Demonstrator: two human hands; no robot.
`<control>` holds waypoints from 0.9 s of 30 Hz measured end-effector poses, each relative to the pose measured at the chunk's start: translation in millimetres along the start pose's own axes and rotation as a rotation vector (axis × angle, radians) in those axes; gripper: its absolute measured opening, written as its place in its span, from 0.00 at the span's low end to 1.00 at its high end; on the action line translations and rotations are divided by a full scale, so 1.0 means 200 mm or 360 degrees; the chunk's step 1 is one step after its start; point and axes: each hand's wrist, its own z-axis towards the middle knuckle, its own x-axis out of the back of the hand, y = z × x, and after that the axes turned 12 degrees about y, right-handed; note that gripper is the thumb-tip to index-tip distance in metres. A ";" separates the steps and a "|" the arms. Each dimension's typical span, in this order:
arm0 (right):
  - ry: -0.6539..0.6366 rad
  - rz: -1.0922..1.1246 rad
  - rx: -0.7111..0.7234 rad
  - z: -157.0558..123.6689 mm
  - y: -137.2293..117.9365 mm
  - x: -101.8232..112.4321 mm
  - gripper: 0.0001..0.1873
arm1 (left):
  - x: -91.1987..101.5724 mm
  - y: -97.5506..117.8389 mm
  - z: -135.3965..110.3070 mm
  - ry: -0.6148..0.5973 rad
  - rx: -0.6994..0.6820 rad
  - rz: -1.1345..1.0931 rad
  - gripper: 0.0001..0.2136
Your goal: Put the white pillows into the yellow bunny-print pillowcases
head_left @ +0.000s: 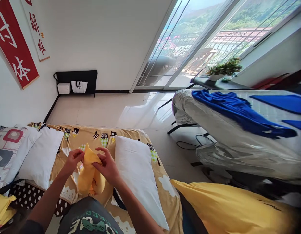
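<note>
The person's 2 forearms (51,188) reach forward and come near to each other. The left hand (75,160) pinches a yellow cloth (85,179) near its upper part, and the right hand (108,165) grasps it from the other side, thumb lying along it. The cloth hangs above the tan patterned cover (83,128), between 2 white pillows (135,172); its lower part seems doubled, though the exact fold is hard to see.
</note>
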 end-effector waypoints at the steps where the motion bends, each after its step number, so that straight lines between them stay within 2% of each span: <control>1: 0.0028 0.0034 -0.0018 0.00 0.01 0.01 0.29 | -0.01 0.04 0.01 0.0091 -0.0106 -0.0012 0.17; 3: 0.0074 -0.0037 -0.0008 0.02 0.05 0.05 0.31 | -0.02 0.15 0.04 0.0223 -0.0358 -0.0010 0.16; 5: 0.0113 -0.0335 0.0054 0.05 0.13 0.09 0.26 | -0.04 0.26 0.06 0.0290 -0.0575 -0.0011 0.15; 7: 0.0130 -0.0659 0.0094 0.07 0.23 0.13 0.17 | -0.04 0.38 0.07 0.0342 -0.0659 -0.0075 0.14; 8: 0.0132 -0.0766 0.0096 0.07 0.28 0.16 0.17 | -0.04 0.44 0.07 0.0361 -0.0662 -0.0123 0.14; 11: 0.0153 -0.0841 0.0079 0.06 0.39 0.24 0.23 | 0.02 0.57 0.05 0.0411 -0.0697 -0.0162 0.14; 13: 0.0191 -0.0861 0.0089 0.05 0.41 0.31 0.24 | 0.10 0.62 0.04 0.0535 -0.0830 -0.0029 0.13; 17: 0.0271 -0.0875 0.0125 0.06 0.32 0.46 0.24 | 0.27 0.66 0.02 0.0928 -0.1065 0.0422 0.14; 20: 0.0573 -0.0828 0.0244 0.11 0.16 0.54 0.23 | 0.35 0.66 0.01 0.1090 -0.0995 0.0456 0.16; 22: 0.0883 -0.0747 0.0338 0.14 0.04 0.55 0.23 | 0.38 0.65 0.01 0.1111 -0.0881 0.0364 0.18; 24: 0.1056 -0.0723 0.0378 0.16 -0.05 0.55 0.22 | 0.41 0.64 0.01 0.1061 -0.0775 0.0276 0.19; 27: 0.0931 -0.0851 0.0390 0.16 -0.14 0.55 0.21 | 0.46 0.64 0.00 0.0861 -0.0622 0.0207 0.21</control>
